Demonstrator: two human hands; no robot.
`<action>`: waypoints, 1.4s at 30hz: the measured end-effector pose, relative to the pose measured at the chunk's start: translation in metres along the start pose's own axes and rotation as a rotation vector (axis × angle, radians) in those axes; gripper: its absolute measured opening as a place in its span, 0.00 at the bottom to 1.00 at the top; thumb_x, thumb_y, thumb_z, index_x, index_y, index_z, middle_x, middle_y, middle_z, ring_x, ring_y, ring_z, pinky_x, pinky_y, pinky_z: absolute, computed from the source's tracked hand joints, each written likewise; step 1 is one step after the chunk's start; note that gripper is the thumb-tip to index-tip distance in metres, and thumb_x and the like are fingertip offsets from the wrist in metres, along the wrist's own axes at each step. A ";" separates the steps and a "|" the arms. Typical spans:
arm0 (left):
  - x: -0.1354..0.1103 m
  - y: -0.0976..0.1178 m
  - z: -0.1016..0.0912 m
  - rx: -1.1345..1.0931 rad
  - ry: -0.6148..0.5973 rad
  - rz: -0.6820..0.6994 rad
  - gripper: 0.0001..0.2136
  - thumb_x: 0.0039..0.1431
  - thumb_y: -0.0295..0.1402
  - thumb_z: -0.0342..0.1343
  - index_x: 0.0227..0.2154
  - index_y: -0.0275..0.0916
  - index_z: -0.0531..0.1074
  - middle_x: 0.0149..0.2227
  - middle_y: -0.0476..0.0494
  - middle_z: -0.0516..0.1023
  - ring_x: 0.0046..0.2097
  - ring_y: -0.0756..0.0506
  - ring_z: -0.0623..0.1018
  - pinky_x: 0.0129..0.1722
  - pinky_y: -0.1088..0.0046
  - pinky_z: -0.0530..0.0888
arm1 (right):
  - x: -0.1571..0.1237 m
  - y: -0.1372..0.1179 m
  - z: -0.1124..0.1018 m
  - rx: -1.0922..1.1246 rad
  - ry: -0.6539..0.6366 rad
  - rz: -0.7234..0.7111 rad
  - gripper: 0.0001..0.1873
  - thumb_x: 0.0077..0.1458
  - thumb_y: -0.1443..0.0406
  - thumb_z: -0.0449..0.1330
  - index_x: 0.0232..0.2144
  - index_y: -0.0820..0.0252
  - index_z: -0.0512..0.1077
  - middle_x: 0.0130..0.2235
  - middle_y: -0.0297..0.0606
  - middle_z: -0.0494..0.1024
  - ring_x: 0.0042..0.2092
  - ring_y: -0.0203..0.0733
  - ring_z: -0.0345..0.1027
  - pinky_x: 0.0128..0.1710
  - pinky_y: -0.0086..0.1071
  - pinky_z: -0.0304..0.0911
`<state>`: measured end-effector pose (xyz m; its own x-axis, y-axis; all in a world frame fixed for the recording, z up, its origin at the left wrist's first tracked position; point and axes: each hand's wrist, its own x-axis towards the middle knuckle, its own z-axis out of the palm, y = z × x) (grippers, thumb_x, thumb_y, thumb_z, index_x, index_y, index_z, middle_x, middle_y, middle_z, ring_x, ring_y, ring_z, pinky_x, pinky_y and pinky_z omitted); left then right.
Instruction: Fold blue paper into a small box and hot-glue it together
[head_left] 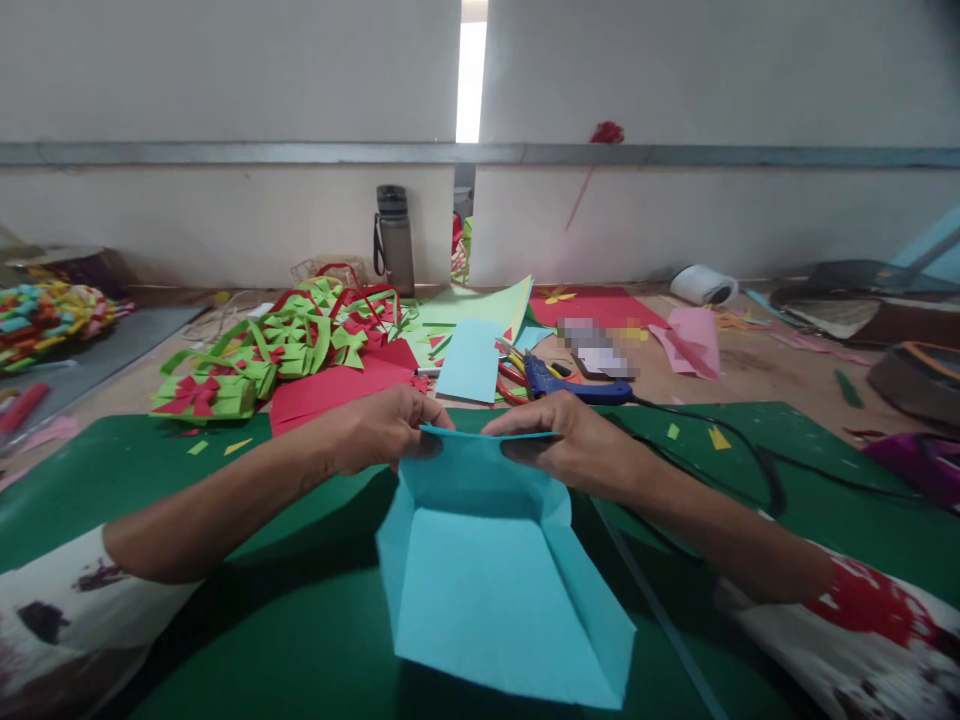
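A sheet of light blue paper, folded into an open box shape with raised sides, is held over the green mat. My left hand pinches its far edge on the left, thumb on the near face. At the same edge, my right hand grips the paper on the right, thumb also toward me. The far flap bends where the fingers hold it. Just beyond my right hand lies a blue glue gun with a black cord. The fingertips behind the paper are partly hidden.
Green paper bags with red bows pile up at the left. Red paper and a light blue sheet lie beyond my hands. A dark bottle stands by the wall. The cord crosses the mat's right side.
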<state>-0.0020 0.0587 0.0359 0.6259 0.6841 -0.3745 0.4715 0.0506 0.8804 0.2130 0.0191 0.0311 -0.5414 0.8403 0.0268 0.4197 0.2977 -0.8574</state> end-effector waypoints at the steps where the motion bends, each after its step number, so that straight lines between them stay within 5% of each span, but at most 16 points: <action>1: 0.001 -0.002 0.001 0.005 -0.007 -0.012 0.09 0.40 0.34 0.57 0.26 0.35 0.69 0.20 0.52 0.67 0.22 0.52 0.66 0.22 0.78 0.63 | -0.001 -0.001 0.000 -0.032 -0.012 0.023 0.12 0.48 0.72 0.53 0.31 0.64 0.76 0.31 0.34 0.76 0.34 0.37 0.67 0.32 0.26 0.62; 12: 0.008 -0.027 -0.001 0.258 -0.185 -0.038 0.05 0.41 0.28 0.53 0.17 0.36 0.63 0.16 0.55 0.59 0.20 0.54 0.60 0.19 0.79 0.57 | 0.006 0.015 0.007 -0.231 -0.132 0.259 0.07 0.40 0.67 0.59 0.16 0.63 0.67 0.16 0.25 0.58 0.21 0.29 0.51 0.17 0.23 0.45; 22: 0.014 -0.020 -0.009 0.393 -0.241 -0.098 0.07 0.40 0.33 0.58 0.24 0.36 0.71 0.20 0.52 0.68 0.23 0.50 0.67 0.22 0.78 0.64 | 0.009 0.006 -0.007 -0.341 -0.199 0.223 0.07 0.40 0.64 0.63 0.23 0.64 0.72 0.21 0.28 0.67 0.23 0.31 0.57 0.20 0.24 0.46; 28: 0.015 -0.018 -0.009 0.402 -0.227 -0.127 0.09 0.39 0.32 0.58 0.27 0.37 0.72 0.21 0.52 0.70 0.24 0.49 0.70 0.22 0.78 0.66 | 0.001 -0.020 -0.010 -0.479 -0.080 0.116 0.12 0.45 0.63 0.63 0.33 0.62 0.74 0.32 0.36 0.75 0.32 0.37 0.65 0.29 0.27 0.55; 33: 0.019 -0.024 -0.008 0.320 -0.232 -0.063 0.08 0.39 0.32 0.59 0.26 0.36 0.72 0.21 0.51 0.71 0.23 0.49 0.71 0.22 0.78 0.67 | -0.019 -0.047 0.002 -0.579 0.091 -0.035 0.07 0.54 0.64 0.57 0.32 0.60 0.74 0.32 0.36 0.76 0.33 0.38 0.67 0.33 0.29 0.57; 37: 0.018 -0.024 -0.004 0.254 -0.217 -0.054 0.06 0.39 0.31 0.58 0.24 0.36 0.71 0.19 0.53 0.70 0.21 0.51 0.69 0.19 0.80 0.64 | -0.045 -0.066 0.021 -0.787 0.231 -0.331 0.13 0.58 0.67 0.48 0.29 0.60 0.73 0.29 0.40 0.76 0.31 0.41 0.67 0.31 0.33 0.59; 42: 0.015 -0.022 0.000 0.223 -0.224 -0.082 0.07 0.39 0.32 0.59 0.24 0.36 0.69 0.19 0.53 0.69 0.20 0.52 0.69 0.18 0.81 0.64 | -0.065 -0.056 0.054 -1.062 0.039 -0.381 0.07 0.48 0.70 0.54 0.26 0.58 0.72 0.24 0.38 0.74 0.25 0.42 0.65 0.23 0.35 0.56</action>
<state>-0.0031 0.0678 0.0107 0.6899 0.5061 -0.5176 0.6345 -0.0785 0.7689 0.1859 -0.0765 0.0496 -0.7511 0.6205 0.2254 0.6491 0.7564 0.0809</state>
